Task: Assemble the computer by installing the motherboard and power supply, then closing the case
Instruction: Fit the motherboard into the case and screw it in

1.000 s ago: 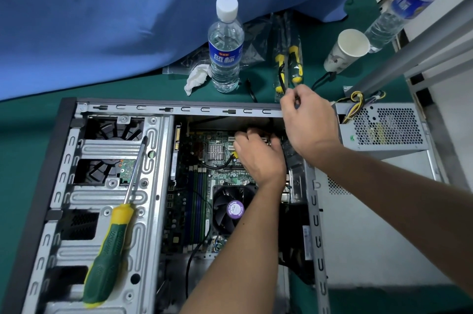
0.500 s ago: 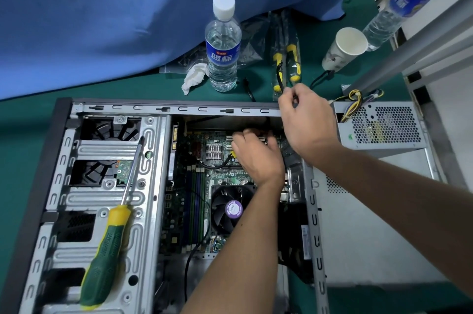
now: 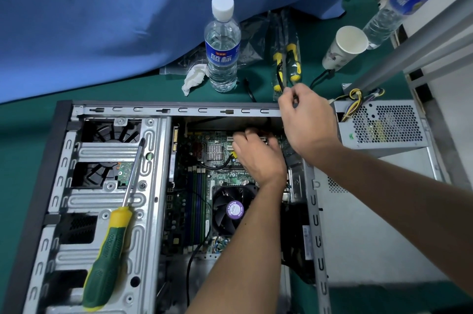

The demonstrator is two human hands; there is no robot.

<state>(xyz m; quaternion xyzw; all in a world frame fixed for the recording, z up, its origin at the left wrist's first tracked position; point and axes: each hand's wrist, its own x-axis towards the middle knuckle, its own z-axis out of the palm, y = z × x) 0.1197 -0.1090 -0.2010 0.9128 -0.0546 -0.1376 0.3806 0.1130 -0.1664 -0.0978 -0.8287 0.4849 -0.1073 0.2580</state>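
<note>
The open computer case [image 3: 179, 110] lies flat on the green table. The motherboard [image 3: 230, 175] sits inside it, with a black CPU fan [image 3: 230, 211]. My left hand [image 3: 258, 157] is down on the board's upper part, fingers curled. What is under them is hidden. My right hand [image 3: 309, 121] hovers over the case's far rim and pinches a black cable [image 3: 279, 78]. The grey power supply [image 3: 384, 126] stands outside the case to the right, its coloured wires at its far corner.
A green and yellow screwdriver [image 3: 107, 260] lies on the drive cage [image 3: 102, 152]. Behind the case are a water bottle [image 3: 222, 50], a crumpled tissue [image 3: 194, 76], packed screwdrivers [image 3: 291, 57] and a paper cup [image 3: 343, 47]. A grey panel [image 3: 371, 224] lies right of the case.
My right hand has lifted slightly away from the case rim with the cable. My left hand stays in the same spot on the motherboard.
</note>
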